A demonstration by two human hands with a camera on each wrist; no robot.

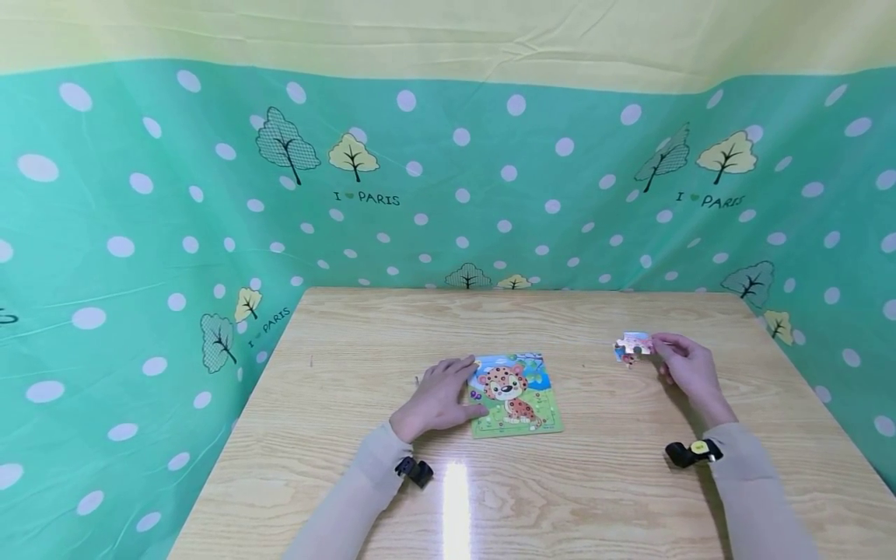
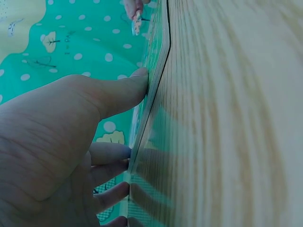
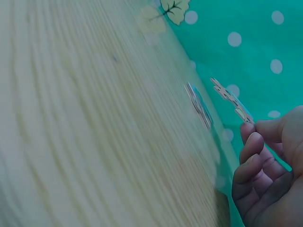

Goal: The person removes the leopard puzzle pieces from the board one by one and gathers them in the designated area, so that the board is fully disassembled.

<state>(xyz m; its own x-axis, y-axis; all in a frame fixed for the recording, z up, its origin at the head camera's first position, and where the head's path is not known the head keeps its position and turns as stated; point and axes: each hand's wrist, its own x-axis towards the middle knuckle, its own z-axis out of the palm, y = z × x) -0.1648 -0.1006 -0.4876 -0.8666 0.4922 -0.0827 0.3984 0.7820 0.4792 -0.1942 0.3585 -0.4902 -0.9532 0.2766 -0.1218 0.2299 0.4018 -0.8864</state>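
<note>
A square picture puzzle (image 1: 514, 397) with a spotted cartoon leopard lies on the table. My left hand (image 1: 439, 397) rests at its left side, thumb (image 2: 125, 92) on the picture's face and the other fingers extended along the edge and upper left corner. Over to the right, my right hand (image 1: 689, 369) pinches a thin jigsaw piece (image 3: 232, 99) between thumb and index finger, held raised above the tabletop. The remaining right fingers curl in toward the palm. Just under the held piece lies another small jigsaw piece (image 1: 625, 358), partly hidden by it in the head view.
The wooden table (image 1: 378, 327) is bordered at the back and sides by a green dotted curtain (image 1: 448, 179). A bright light reflection crosses the front of the tabletop. Each wrist wears a small black camera (image 1: 414, 471).
</note>
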